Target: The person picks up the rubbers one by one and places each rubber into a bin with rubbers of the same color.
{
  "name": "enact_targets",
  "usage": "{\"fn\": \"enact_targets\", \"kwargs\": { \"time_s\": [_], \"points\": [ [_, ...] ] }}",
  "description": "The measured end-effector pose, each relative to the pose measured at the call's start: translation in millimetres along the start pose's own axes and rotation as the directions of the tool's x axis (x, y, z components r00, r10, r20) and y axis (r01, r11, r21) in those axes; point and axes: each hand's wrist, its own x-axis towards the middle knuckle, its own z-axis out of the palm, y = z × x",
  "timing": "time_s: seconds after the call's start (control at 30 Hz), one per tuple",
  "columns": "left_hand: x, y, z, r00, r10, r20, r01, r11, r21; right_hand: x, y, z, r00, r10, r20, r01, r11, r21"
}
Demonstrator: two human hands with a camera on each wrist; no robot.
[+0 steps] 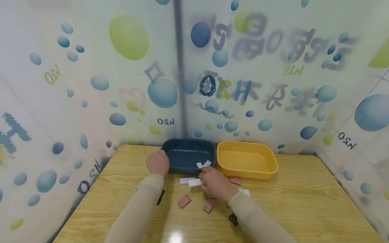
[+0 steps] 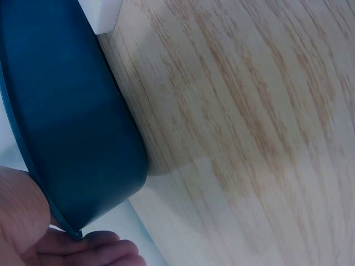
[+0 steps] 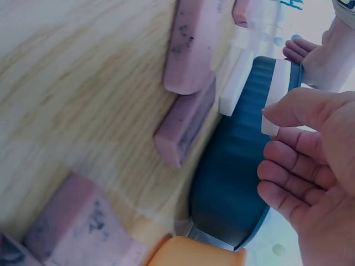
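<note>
My left hand (image 1: 158, 163) grips the left end of a dark blue basin (image 1: 179, 170), thumb on one side of the rim and fingers (image 2: 105, 252) on the other. Over the basin's front edge, my right hand (image 1: 215, 184) pinches a white block (image 3: 278, 83) between thumb and index finger, the other fingers loosely curled. Two small white pieces (image 1: 207, 163) show at the basin's front right. Another white block (image 3: 236, 83) lies on the table along the basin's front wall. Pink speckled blocks (image 1: 184, 201) lie on the table around my right hand.
A yellow basin (image 1: 247, 173) stands just right of the blue one. A pink block (image 1: 235, 180) lies before it, and white pieces (image 1: 245, 192) lie partly behind my right forearm. A patterned curtain (image 1: 188, 114) rises behind the wooden table (image 1: 304, 202).
</note>
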Motion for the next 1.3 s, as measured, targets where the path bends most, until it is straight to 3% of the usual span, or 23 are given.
{"fn": "enact_targets", "kwargs": {
  "time_s": [0.37, 0.73, 1.1, 1.3],
  "points": [
    [1.8, -0.8, 2.9, 1.000, 0.000, 0.009, 0.000, 1.000, 0.001, 3.7, 3, -6, 0.987, -0.023, -0.161, 0.022, 1.000, -0.009],
    [1.7, -0.5, 2.1, 1.000, -0.003, 0.014, 0.003, 1.000, -0.002, 10.4, 4, -11, 0.975, 0.023, -0.219, -0.012, 0.999, 0.051],
    [2.3, -0.4, 3.2, 1.000, -0.011, -0.020, 0.011, 1.000, 0.000, 22.5, 5, -10, 0.975, 0.114, -0.191, -0.103, 0.992, 0.068],
    [1.5, -1.1, 3.0, 1.000, -0.002, 0.000, 0.002, 1.000, -0.001, 30.3, 5, -6, 0.973, 0.167, -0.157, -0.159, 0.985, 0.061]
  ]
}}
